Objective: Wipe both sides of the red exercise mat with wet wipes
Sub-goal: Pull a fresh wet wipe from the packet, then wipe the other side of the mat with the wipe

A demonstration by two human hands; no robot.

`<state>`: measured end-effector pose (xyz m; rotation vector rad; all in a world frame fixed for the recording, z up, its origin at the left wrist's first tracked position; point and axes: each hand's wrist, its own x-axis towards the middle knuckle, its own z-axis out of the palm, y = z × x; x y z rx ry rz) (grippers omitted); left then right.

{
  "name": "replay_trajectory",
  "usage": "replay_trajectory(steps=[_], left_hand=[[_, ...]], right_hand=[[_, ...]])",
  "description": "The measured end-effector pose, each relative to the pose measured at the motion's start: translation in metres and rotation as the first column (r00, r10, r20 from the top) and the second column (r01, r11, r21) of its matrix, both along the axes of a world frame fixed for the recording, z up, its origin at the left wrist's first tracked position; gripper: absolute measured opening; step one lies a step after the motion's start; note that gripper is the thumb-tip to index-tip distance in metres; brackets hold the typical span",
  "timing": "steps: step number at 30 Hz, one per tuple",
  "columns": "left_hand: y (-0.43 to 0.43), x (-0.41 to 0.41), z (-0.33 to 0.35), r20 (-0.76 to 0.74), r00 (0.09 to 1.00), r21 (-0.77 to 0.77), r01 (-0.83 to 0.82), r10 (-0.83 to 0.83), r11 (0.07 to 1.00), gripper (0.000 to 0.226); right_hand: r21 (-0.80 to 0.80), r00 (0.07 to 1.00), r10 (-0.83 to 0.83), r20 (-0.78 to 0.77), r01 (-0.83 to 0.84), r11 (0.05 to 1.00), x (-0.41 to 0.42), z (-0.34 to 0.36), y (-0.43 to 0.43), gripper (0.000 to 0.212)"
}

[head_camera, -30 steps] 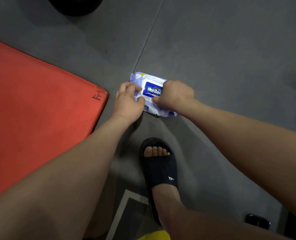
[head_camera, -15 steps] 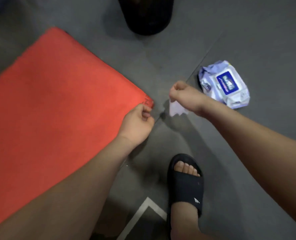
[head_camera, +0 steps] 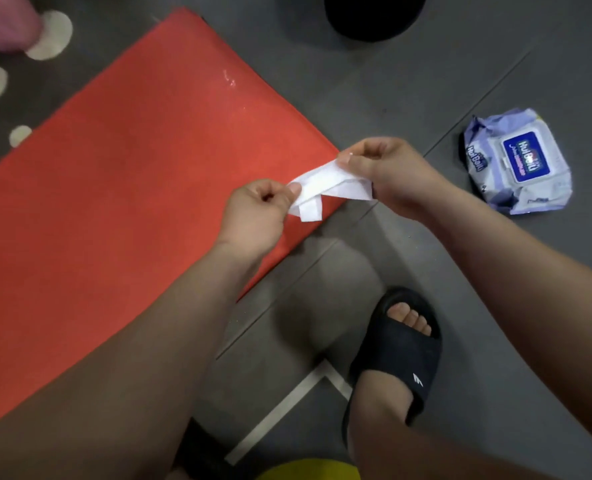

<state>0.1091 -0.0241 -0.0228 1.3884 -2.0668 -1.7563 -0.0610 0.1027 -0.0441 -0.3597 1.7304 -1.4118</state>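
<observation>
The red exercise mat [head_camera: 121,188] lies flat on the grey floor and fills the left half of the view. Above its near right corner I hold a white wet wipe [head_camera: 325,188], still partly folded. My left hand [head_camera: 256,216] pinches its left end and my right hand [head_camera: 388,171] pinches its right end. The pale purple pack of wet wipes [head_camera: 519,161] with a blue label lies on the floor to the right of my right hand, apart from the mat.
My foot in a black slide sandal [head_camera: 395,355] stands on the floor below my hands. A round black object [head_camera: 370,15] sits at the top edge. Pale round spots [head_camera: 50,34] mark the floor at top left. A white line [head_camera: 287,407] runs across the floor.
My left hand let go of the mat's corner and took the wipe's left end. Both hands now stretch the wipe over the mat corner. The view shifted, so the pack sits farther right.
</observation>
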Motion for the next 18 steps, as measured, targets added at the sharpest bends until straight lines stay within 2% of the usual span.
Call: replay_trajectory(steps=[2, 5, 7, 8, 10, 12, 15, 18], left_hand=[[-0.008, 0.009, 0.008, -0.008, 1.000, 0.001, -0.024, 0.024, 1.000, 0.041], [-0.020, 0.019, 0.020, -0.052, 0.998, 0.021, -0.038, 0.039, 0.999, 0.055], [-0.028, 0.025, 0.024, -0.059, 0.996, 0.026, -0.058, 0.060, 0.998, 0.056], [-0.033, 0.033, 0.022, -0.041, 0.996, 0.024, -0.079, 0.079, 0.997, 0.053], [-0.037, 0.046, 0.020, 0.016, 0.995, 0.000, -0.098, 0.098, 0.995, 0.036], [-0.037, 0.056, 0.019, 0.042, 0.994, 0.006, -0.098, 0.098, 0.995, 0.026], [-0.033, 0.058, 0.027, 0.028, 0.990, 0.186, -0.145, 0.142, 0.972, 0.050], [-0.036, 0.062, 0.034, 0.047, 0.974, 0.369, -0.221, 0.220, 0.903, 0.073]], right_hand=[[-0.024, 1.000, 0.017, -0.003, -0.017, 1.000, 0.008, 0.004, -0.010, 0.013], [-0.082, 0.990, 0.136, 0.022, -0.134, 0.988, 0.027, 0.005, -0.024, 0.024], [-0.118, 0.974, 0.218, 0.067, -0.209, 0.971, 0.041, 0.005, -0.029, 0.015], [-0.105, 0.971, 0.233, 0.056, -0.227, 0.968, 0.052, 0.002, -0.034, 0.013], [-0.033, 0.977, 0.189, -0.095, -0.193, 0.981, 0.069, 0.000, -0.042, 0.014], [-0.043, 0.968, 0.197, -0.157, -0.206, 0.978, 0.085, 0.002, -0.051, 0.007], [-0.062, 0.947, 0.276, -0.163, -0.289, 0.955, 0.103, 0.007, -0.060, 0.017], [-0.051, 0.956, 0.254, -0.144, -0.264, 0.963, 0.111, 0.006, -0.068, 0.036]])
